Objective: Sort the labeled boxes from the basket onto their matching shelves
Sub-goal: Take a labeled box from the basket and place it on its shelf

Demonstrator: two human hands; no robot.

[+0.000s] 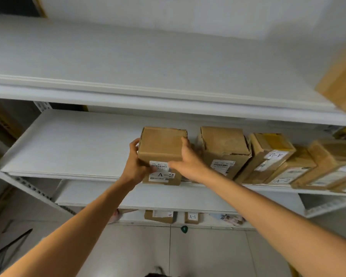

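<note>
**A-2 box [162,148] at the lip of the middle shelf, gripped from both sides**

Both hands hold the carton. The left hand [135,162] wraps its left side, with fingers [134,143] curled over the upper left edge and the thumb lying across the front label. The right hand [186,158] mirrors it, with fingers [185,143] hooked over the upper right edge and the thumb on the barcode sticker. Between the two sets of fingers the box stands upright at the front lip of the middle shelf [72,144], its "A-2" mark facing the person. Whether its base rests fully on the board or is partly carried, I cannot tell.

Just beyond the right-hand fingers stands a neighbouring carton [224,148], with a narrow gap between the two. Further out on that side lean several tilted boxes [268,154], one showing an A-2 label. Out past the left-hand fingers runs the white shelf board. Below the wrists, a lower shelf [148,198] holds A-1 boxes [192,217]. The basket is not in view.

Judged from this, the step in hand is placement. The label matches a neighbour's, so the shelf looks right. The next move calls for pushing the box back from the lip until it sits square. The right-hand fingers must not get pinched against the neighbouring carton. Then both hands let go and another box is fetched from the basket.
</note>
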